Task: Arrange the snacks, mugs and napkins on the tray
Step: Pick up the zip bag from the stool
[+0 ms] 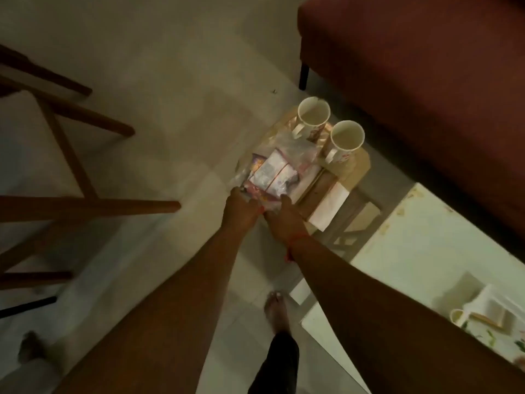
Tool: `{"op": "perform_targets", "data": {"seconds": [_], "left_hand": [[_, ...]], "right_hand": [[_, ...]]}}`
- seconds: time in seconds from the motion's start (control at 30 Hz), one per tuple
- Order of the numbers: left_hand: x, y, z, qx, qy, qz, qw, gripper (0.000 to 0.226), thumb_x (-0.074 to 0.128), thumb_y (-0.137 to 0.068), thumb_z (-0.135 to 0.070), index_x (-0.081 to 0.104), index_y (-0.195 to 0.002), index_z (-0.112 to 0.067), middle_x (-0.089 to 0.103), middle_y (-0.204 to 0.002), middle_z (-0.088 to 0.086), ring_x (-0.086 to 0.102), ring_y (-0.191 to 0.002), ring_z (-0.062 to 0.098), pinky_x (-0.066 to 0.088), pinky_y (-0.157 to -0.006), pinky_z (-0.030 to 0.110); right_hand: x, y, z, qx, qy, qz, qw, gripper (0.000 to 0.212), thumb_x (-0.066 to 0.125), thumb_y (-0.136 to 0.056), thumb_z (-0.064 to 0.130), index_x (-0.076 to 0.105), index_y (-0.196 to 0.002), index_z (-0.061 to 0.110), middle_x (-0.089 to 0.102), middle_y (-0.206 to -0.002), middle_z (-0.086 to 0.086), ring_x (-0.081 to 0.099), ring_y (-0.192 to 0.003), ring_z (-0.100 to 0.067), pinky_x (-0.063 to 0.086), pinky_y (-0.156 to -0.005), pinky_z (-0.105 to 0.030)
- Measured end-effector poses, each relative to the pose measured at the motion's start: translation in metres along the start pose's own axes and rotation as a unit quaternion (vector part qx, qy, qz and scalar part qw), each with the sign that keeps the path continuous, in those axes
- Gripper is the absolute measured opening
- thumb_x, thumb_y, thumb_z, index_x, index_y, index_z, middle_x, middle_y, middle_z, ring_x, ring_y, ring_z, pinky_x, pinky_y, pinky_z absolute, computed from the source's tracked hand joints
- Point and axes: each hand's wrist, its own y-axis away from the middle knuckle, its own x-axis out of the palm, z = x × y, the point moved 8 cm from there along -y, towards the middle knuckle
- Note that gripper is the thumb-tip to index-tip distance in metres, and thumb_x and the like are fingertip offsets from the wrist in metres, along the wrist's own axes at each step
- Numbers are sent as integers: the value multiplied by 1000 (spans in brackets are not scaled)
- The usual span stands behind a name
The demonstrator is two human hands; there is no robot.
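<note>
Here you are looking down at a pale tiled floor (176,89), dim and a little blurred. Your two bare arms reach forward to a wooden tray (356,173) that sits low, right of centre.

Your left hand (240,207) and right hand (284,216) are side by side at the near left edge of the tray, both closed around the near end of a clear bag of snack packets (277,172). The bag lies on the left part of the tray. A red thread (292,245) circles your right wrist.

At the far end of the tray stand two white mugs, upright and near each other: the far mug (313,115) to the left, the near mug (347,139) to its right, each with its handle turned toward you. On the near right part of the tray lies a folded white napkin (331,204), apart from the bag.

Beyond the tray, at far right, is a dark red sofa (426,81) on a black leg. To the near right is a pale table (420,251), its top worn in spots, carrying a small floral mug (457,318) and some white things that are too blurred to name. At the left stand the brown wooden legs and rails of a chair (71,166). Your bare foot (277,311) is on the tiles below your arms.
</note>
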Motion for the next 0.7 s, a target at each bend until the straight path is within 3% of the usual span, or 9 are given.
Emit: {"op": "perform_targets", "data": {"seconds": [0.07,0.13,0.17,0.23,0.3,0.43,0.5,0.6,0.7], "left_hand": [[2,-17,8,-70,78,-12,994,59,54,-95,-21,28,-146,-5,50,-140,20,52,-124,35,37,-85,28],[7,-37,15,-116,158,-20,980,65,55,-94,-22,21,-147,-5,47,-141,21,51,-123,35,40,-88,30],[11,-43,19,-130,189,-17,973,69,57,-93,-25,20,-147,-5,47,-141,21,52,-123,36,43,-93,33],[19,-56,25,-159,251,-10,955,75,64,-88,-35,21,-144,-8,48,-138,21,54,-121,38,47,-102,44],[21,-66,33,-186,294,-28,937,75,69,-84,-38,26,-139,-10,51,-133,18,59,-115,34,50,-100,49],[30,-76,45,-211,329,-18,920,62,72,-83,-42,50,-126,-4,64,-119,13,62,-91,20,51,-77,38],[35,-76,46,-206,342,15,917,52,68,-88,-42,58,-122,-5,64,-115,8,58,-95,20,48,-68,36],[38,-70,46,-209,392,47,895,31,63,-91,-41,63,-106,-14,65,-106,5,59,-101,21,51,-62,36],[30,-52,43,-201,451,69,867,21,58,-94,-38,61,-83,-20,69,-89,0,66,-87,20,55,-64,37]], "right_hand": [[-1,-15,-6,40,-88,-36,995,56,62,-93,24,36,-141,11,57,-130,-14,59,-110,-30,51,-85,-37],[-1,-26,-16,98,-147,-66,982,42,58,-96,26,40,-129,9,56,-114,-7,58,-81,-17,46,-58,-29],[1,-31,-22,126,-161,-70,976,38,56,-97,29,42,-126,8,55,-109,-6,55,-75,-13,44,-52,-27],[9,-41,-29,167,-202,-69,963,38,56,-96,32,50,-120,4,64,-103,-8,63,-75,-20,53,-55,-31],[17,-48,-33,197,-247,-55,947,31,55,-94,30,59,-114,7,72,-97,-13,67,-74,-23,56,-63,-37],[24,-62,-34,196,-251,-19,948,13,54,-94,13,67,-92,11,73,-88,-16,62,-67,-22,52,-64,-33],[24,-65,-35,188,-252,-29,949,14,54,-91,8,68,-96,9,72,-93,-22,59,-65,-23,50,-60,-33],[26,-68,-27,112,-243,-12,963,29,56,-89,12,67,-117,12,71,-94,-16,62,-69,-24,51,-59,-33],[26,-64,-1,-20,-123,36,992,26,61,-86,18,68,-111,11,71,-104,-11,68,-92,-28,59,-81,-43]]}}
